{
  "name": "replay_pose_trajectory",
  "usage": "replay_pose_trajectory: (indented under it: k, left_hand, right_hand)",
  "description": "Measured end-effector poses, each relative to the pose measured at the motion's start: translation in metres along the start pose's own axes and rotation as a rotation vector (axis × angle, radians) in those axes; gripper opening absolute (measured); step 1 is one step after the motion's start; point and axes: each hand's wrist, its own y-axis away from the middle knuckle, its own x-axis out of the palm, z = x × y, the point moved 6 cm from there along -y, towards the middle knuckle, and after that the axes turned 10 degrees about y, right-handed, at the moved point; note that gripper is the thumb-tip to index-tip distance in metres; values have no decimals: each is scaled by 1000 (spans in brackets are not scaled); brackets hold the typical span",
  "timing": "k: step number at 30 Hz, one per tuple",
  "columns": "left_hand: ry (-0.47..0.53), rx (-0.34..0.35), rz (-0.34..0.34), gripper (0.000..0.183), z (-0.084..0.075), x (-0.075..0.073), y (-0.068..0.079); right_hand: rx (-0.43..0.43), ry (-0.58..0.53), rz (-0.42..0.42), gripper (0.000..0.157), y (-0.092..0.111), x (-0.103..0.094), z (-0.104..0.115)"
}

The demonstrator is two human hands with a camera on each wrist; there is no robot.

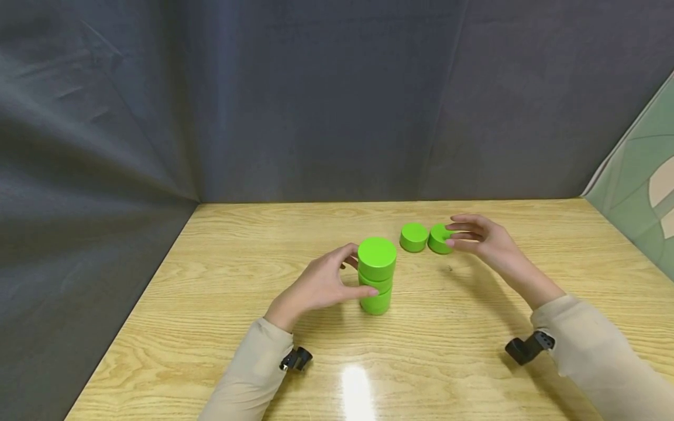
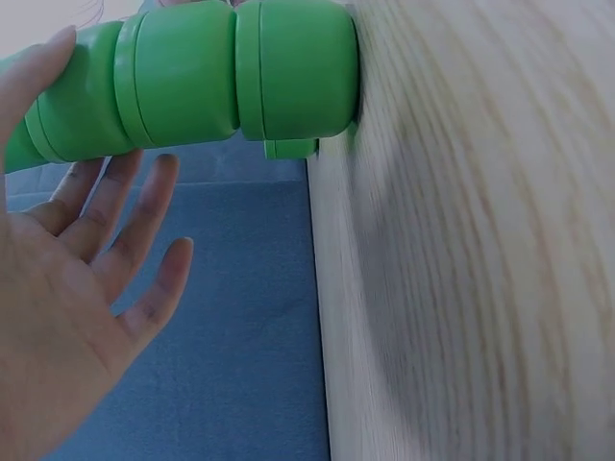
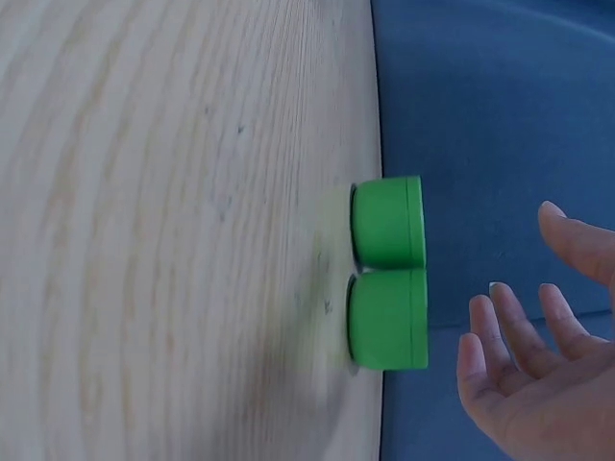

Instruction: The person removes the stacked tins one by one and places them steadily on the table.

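Pale sleeves lie nearest to me at the bottom of the head view, the left sleeve [image 1: 247,371] and the right sleeve [image 1: 595,345], each with a black wrist camera [image 1: 296,359] strapped on. From my screen I see the left hand [image 1: 326,280] curved round a green stack [image 1: 377,257], its thumb across the near side and its fingers reaching behind. On the left wrist feed the ring and little fingers fan out below, away from the stack; how firmly the other fingertips press, I can't fairly judge from that angle. I count at least three round pieces in the stack, which stands on the wooden table [image 1: 221,304] near the middle, and the upper end runs out of the wrist picture.

Farther back and to the right, I have two single pieces on the table, the nearer-to-stack green cylinder [image 1: 413,237] and the outer green cylinder [image 1: 437,241], set just beside each other. The right hand [image 1: 484,237] hangs by the outer one, fingers spread and loosely bent, holding nothing; the right wrist feed shows me a gap between its fingertips and both pieces.

Behind the table I see a dark grey-blue cloth [image 1: 326,105], with a patterned green panel [image 1: 639,175] at far right.
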Motion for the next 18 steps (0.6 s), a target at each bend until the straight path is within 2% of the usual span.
replay_pose_trajectory:
  k: [7,14,18]
  left_hand:
    - [41,-21,19,64,1,1,1]
    - [38,-23,24,64,0,2,1]
    - [35,-26,24,65,-1,2,2]
  right_hand:
    - [-60,-36,-16,60,8,4,13]
    - [-132,-124,-23,42,16,8,25]
    - [-159,-160,-21,39,20,10,32]
